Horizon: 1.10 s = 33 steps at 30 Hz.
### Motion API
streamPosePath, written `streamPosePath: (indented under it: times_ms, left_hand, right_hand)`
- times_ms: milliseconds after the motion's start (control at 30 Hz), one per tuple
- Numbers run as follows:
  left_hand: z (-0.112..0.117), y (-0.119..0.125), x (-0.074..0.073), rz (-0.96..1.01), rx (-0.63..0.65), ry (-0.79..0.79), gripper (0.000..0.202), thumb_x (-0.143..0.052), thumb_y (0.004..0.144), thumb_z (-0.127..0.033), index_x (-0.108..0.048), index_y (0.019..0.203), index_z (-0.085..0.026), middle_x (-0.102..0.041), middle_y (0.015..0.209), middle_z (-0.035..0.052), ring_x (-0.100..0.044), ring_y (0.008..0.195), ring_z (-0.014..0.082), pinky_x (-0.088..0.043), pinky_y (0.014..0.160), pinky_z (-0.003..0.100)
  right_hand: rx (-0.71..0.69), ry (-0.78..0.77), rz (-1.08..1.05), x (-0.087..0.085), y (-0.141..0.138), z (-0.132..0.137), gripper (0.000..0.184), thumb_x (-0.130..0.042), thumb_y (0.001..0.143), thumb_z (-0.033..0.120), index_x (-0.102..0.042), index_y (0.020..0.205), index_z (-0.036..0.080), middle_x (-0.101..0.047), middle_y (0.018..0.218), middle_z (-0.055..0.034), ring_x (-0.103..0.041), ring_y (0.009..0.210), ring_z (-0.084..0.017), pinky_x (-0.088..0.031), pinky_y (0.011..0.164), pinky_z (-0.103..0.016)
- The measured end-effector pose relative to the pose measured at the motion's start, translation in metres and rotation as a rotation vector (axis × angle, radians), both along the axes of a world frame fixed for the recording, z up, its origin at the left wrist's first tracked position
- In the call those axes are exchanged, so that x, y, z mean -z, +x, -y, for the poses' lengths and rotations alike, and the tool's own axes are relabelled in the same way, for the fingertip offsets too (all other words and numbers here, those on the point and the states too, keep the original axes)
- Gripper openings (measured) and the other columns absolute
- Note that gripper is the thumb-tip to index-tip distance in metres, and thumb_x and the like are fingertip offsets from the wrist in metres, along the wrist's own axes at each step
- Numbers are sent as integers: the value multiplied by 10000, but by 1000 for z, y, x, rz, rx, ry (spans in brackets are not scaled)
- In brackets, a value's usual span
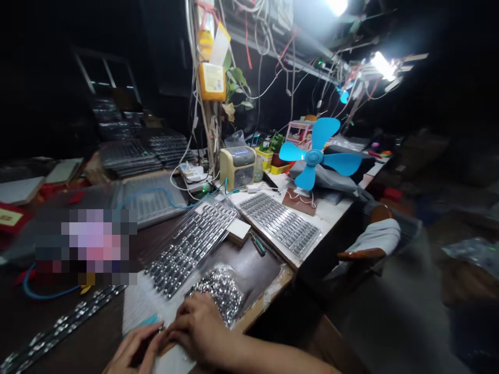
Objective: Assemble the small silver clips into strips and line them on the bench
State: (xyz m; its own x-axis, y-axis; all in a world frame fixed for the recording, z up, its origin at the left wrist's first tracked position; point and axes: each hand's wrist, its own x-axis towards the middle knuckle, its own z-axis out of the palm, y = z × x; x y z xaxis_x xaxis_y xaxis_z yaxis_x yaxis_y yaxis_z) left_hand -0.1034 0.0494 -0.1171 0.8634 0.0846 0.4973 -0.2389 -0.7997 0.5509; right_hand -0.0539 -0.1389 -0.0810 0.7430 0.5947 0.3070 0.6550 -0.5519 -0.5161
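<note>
At the bottom of the view my left hand (134,350) is closed, its fingertips pinching a small shiny metal part (161,328). My right hand (200,324) meets it from the right with fingers curled down; what they grip, if anything, is hidden. Just beyond the right hand lies a clear plastic bag (222,288) heaped with small shiny metal parts. Behind it is a clear tray (191,239) filled with rows of dark and silver metal pieces. White foam sheeting (136,298) spreads under and beside the hands.
A second filled tray (283,221) lies farther right, near a blue fan (314,157). A small pale block (238,230) and a green-handled tool (258,245) sit between the trays. Strips of metal pieces (66,327) run along the left. A beige machine (237,169) stands behind.
</note>
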Motion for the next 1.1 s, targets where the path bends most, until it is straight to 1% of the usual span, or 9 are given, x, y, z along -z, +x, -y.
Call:
streamPosePath:
  times_ms: [167, 300, 367, 433, 500, 567, 700, 900, 1100]
  left_hand:
    - [18, -8, -26, -97, -74, -153, 227, -557, 820, -412, -691, 827, -228, -710, 833, 27, -675, 788, 191, -542, 710, 285]
    - [22, -5, -41, -221, -84, -228, 200, -553, 834, -348, -686, 859, -200, -694, 882, 42, -654, 820, 186, -519, 679, 273]
    - [25, -2, -47, -246, -68, -223, 181, -555, 839, -319, -683, 876, -196, -685, 886, 41, -645, 822, 180, -509, 686, 272]
    - [29, 0, -51, -247, -29, -202, 172, -552, 849, -302, -681, 895, -196, -675, 888, 40, -635, 828, 175, -502, 714, 277]
    - [34, 2, -53, -242, 14, -167, 170, -548, 860, -294, -679, 918, -203, -665, 894, 39, -625, 839, 173, -494, 736, 285]
    - [39, 2, -52, -235, 54, -120, 167, -547, 866, -282, -680, 944, -217, -658, 897, 40, -616, 853, 177, -487, 751, 293]
    - [45, 0, -48, -228, 83, -58, 159, -560, 864, -256, -684, 960, -230, -654, 897, 46, -607, 868, 183, -475, 774, 300]
    - [46, -2, -42, -244, 99, -49, 148, -573, 859, -251, -688, 948, -228, -657, 886, 50, -603, 860, 186, -469, 778, 303]
    - [45, 1, -43, -257, 106, -73, 119, -587, 850, -230, -693, 901, -217, -660, 860, 47, -602, 841, 185, -466, 766, 307]
  right_hand:
    - [-10, -75, -5, -11, 1, 2, 154, -629, 853, 399, -701, 959, 313, -647, 1000, 10, -520, 933, -173, -372, 783, -306]
    - [85, -157, 38, -17, 13, 14, 369, -656, 839, 315, -595, 1201, 271, -606, 1167, -54, -495, 1013, -233, -377, 847, -371]
    - [98, -176, 53, -16, 18, 20, 367, -675, 823, 308, -606, 1180, 257, -616, 1140, -65, -495, 1009, -250, -385, 839, -378]
    - [106, -156, 59, -12, 19, 23, 232, -652, 843, 277, -652, 1072, 240, -643, 1028, -60, -517, 950, -235, -394, 806, -359]
    - [114, -102, 63, -7, 19, 24, 104, -624, 864, 246, -675, 952, 227, -647, 932, -49, -532, 887, -212, -398, 780, -337]
    - [113, -33, 72, -3, 18, 23, 69, -616, 869, 232, -678, 899, 228, -642, 909, -42, -537, 862, -196, -400, 773, -322]
    - [108, 64, 86, -2, 17, 24, 106, -576, 882, 209, -671, 924, 233, -626, 933, -48, -537, 877, -190, -405, 787, -316]
    - [130, 100, 60, -5, 16, 25, 118, -534, 832, 127, -614, 880, 198, -609, 850, -41, -531, 836, -190, -399, 769, -306]
    - [128, 133, 60, -1, 17, 25, 116, -511, 823, 124, -598, 838, 200, -607, 816, -35, -542, 826, -182, -403, 759, -288]
